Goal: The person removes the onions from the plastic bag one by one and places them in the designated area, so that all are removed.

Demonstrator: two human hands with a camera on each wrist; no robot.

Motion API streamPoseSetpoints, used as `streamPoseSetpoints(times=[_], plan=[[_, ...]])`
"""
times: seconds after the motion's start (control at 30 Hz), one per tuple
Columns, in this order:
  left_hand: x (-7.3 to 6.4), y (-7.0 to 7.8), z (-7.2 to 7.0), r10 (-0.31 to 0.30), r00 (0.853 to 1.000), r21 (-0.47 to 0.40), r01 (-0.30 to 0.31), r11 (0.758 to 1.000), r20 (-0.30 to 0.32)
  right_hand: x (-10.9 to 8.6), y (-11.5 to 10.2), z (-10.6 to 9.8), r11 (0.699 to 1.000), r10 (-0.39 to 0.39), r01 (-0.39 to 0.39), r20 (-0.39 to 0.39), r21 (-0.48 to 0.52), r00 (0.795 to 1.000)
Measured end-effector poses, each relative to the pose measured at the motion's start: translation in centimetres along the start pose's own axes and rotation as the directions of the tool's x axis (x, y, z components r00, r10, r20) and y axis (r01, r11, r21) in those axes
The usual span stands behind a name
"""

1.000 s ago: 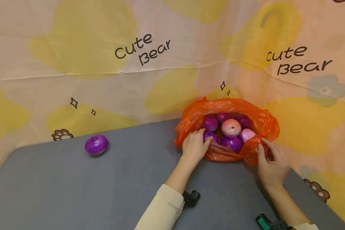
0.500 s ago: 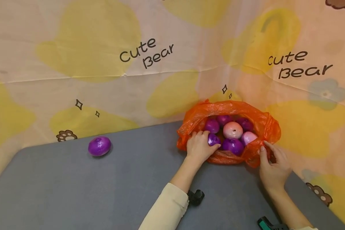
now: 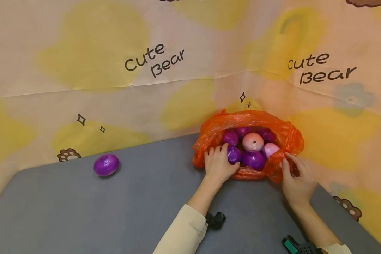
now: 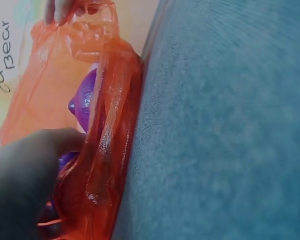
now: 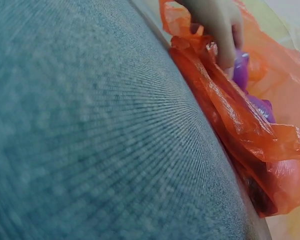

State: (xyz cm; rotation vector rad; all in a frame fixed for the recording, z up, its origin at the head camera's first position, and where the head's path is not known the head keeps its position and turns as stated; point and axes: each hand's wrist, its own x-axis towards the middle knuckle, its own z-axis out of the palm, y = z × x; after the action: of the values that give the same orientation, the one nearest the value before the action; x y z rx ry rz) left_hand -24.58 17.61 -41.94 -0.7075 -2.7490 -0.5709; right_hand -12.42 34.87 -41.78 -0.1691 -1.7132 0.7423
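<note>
An orange plastic bag (image 3: pixel 247 118) lies with its mouth open in the corner, holding several glossy purple onions and two pink-and-white round pieces, one of them a pink ball (image 3: pixel 253 141). My left hand (image 3: pixel 218 164) reaches over the bag's front left rim. Its fingers and thumb straddle a purple onion (image 3: pixel 234 154) inside; in the left wrist view the thumb (image 4: pixel 65 140) bends over the rim. At the bag's right front, my right hand (image 3: pixel 300 181) pinches the plastic between thumb and forefinger. Part of the gripped onion is hidden behind the left hand.
One more purple onion (image 3: pixel 106 165) sits on the grey tabletop (image 3: pixel 114 211) at the left, near the back wall. Printed cloth walls (image 3: pixel 92 53) stand behind and to the right of the bag, close to it.
My left hand has shifted slightly right and forward over the rim, and the onion beside its fingers has moved a little right in the bag. My right hand keeps its pinch.
</note>
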Motion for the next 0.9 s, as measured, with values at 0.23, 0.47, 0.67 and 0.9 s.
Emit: streamPoseSetpoints(times=[0.23, 0.47, 0.67, 0.9], plan=[[-0.4, 0.0, -1.8, 0.026, 0.996, -0.09, -0.034, 0.995, -0.09, -0.1, 0.1, 0.6, 0.999, -0.028, 0.027, 0.006, 0.043, 1.0], [-0.7, 0.2, -3.4, 0.051, 0.992, -0.144, -0.067, 0.987, -0.116, 0.1, -1.3, 0.3, 0.999, -0.011, 0.011, -0.004, 0.038, 1.0], [-0.8, -0.3, -5.3, 0.051, 0.99, -0.202, -0.077, 0.976, -0.133, 0.0, -1.8, 0.6, 0.999, 0.002, -0.001, -0.016, 0.048, 1.0], [-1.3, -0.6, -8.0, 0.064, 0.971, -0.214, -0.115, 0.97, -0.232, 0.1, -2.2, 0.2, 0.997, -0.007, 0.008, -0.01, 0.083, 1.0]])
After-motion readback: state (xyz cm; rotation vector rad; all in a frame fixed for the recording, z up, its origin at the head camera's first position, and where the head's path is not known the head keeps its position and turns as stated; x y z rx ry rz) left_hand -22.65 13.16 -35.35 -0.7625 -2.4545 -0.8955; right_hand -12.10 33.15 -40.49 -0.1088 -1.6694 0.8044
